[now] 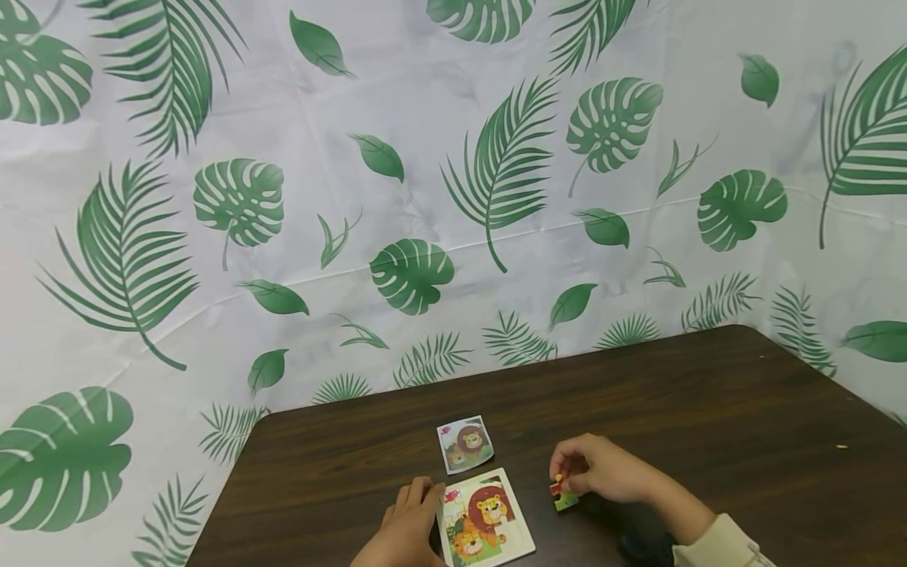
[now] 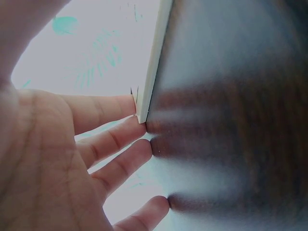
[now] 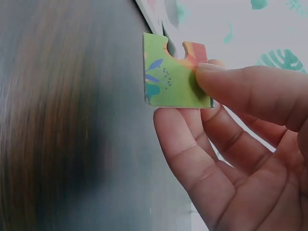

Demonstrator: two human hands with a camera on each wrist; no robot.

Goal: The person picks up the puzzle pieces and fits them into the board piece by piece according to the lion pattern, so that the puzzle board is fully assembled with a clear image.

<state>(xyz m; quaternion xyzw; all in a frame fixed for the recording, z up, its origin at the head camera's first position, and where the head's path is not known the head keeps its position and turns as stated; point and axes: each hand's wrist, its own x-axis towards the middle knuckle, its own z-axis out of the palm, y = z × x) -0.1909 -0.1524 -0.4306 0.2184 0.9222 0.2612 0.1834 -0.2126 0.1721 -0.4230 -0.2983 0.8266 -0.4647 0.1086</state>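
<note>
A square jigsaw puzzle board [image 1: 524,543] with a pale border lies near the front of the table, its picture showing a lion and a smaller animal. A notch in the picture at the lower right shows the pale base. Along the board's left edge rests my left hand [image 1: 407,524], fingers extended; in the left wrist view, fingertips [image 2: 130,126] touch the board's corner. To the right of the board, my right hand [image 1: 602,470] pinches a puzzle piece [image 3: 168,79] between thumb and fingers. That piece is green with a red-orange corner, blue leaf marks and a rounded cutout.
Just behind the board lies a small picture card [image 1: 465,445] with the same lion scene. The dark wood table [image 1: 659,402] reaches back to a white curtain [image 1: 319,197] printed with green leaves. A small yellowish scrap [image 1: 842,446] lies far right.
</note>
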